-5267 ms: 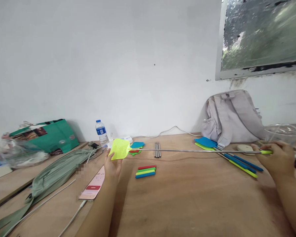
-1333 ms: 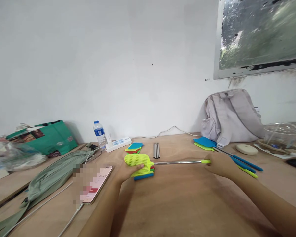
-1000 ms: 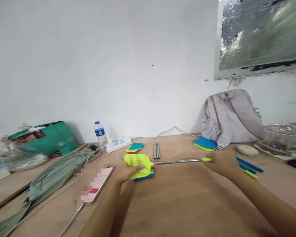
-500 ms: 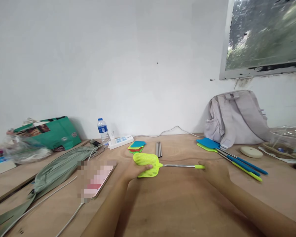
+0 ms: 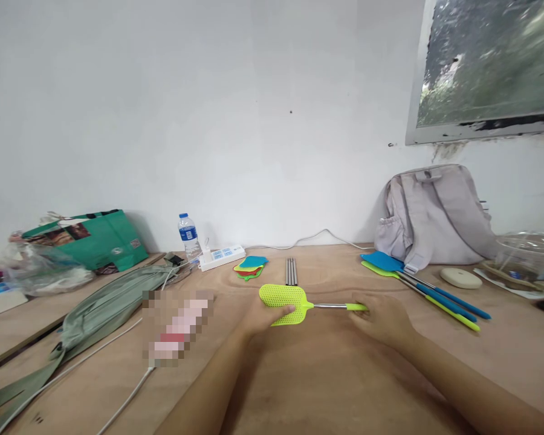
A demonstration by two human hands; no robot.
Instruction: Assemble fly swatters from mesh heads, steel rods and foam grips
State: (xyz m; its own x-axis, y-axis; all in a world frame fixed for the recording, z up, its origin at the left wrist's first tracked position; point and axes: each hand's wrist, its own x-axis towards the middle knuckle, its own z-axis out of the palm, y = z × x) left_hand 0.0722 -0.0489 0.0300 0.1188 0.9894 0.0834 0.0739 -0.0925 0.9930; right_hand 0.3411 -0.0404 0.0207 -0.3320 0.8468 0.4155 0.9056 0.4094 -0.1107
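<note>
A yellow-green fly swatter with a metal shaft lies sideways between my two hands, above the table. My left hand is closed on its perforated head, thumb on top. My right hand wraps round the yellow-green grip at the other end, hiding part of it. Beyond the swatter lie several bare metal rods side by side. Left of them is a small stack of coloured swatter heads, blue uppermost. On the right, blue and yellow-green fly swatters lie together with their handles towards me.
A grey backpack leans against the wall, near a white oval object and a clear plastic container. Leftward are a power strip, a bottle, a green bag, a sage-green strapped bag and a blurred-out phone-like object on a cable.
The swatter's visible metal shaft has become shorter. My left hand with the head has moved right, and my right hand has come slightly left, so they are closer together.
</note>
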